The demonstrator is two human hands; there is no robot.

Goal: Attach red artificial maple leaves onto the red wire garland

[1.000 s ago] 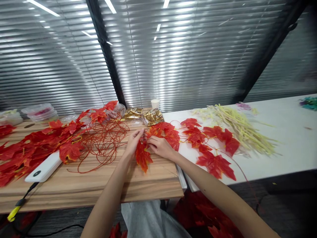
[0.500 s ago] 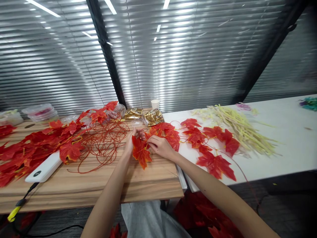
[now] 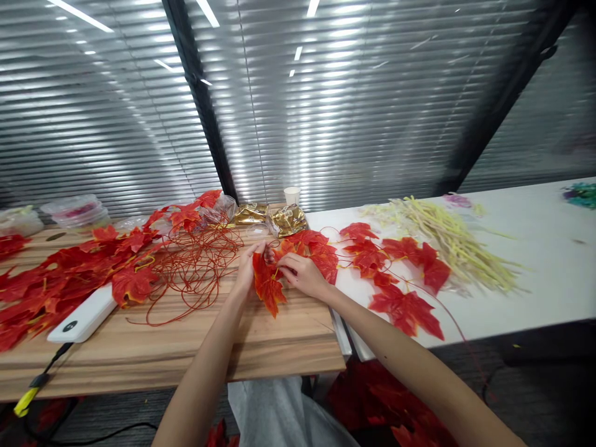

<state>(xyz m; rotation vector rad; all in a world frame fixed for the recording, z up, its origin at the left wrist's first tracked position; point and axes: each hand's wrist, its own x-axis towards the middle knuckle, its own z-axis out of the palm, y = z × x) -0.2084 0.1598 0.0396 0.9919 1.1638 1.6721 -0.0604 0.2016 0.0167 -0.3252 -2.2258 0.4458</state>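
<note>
Between my hands, over the wooden table, hangs a red artificial maple leaf [image 3: 269, 287] with yellow edges. My left hand [image 3: 249, 266] grips it near its top, fingers closed. My right hand [image 3: 302, 273] is pinched at the leaf's right side, by its stem; what exactly lies between those fingertips is too small to make out. Just beyond, more red maple leaves [image 3: 321, 251] are strung on a thin red cord. To the left lies a loose tangle of red cord [image 3: 198, 267]. Further strung leaves [image 3: 410, 310] spread over the white table at right.
A heap of red leaves [image 3: 69, 273] and a white power bank [image 3: 86, 316] with a cable lie at left. Gold wrappers [image 3: 288, 220] and a paper cup [image 3: 292, 195] stand behind my hands. Pale yellow strips [image 3: 456, 248] lie on the white table [image 3: 549, 261].
My left hand has shifted slightly to the right and its fingers have bent further. The maple leaf has turned and looks narrower. My right hand has hardly moved.
</note>
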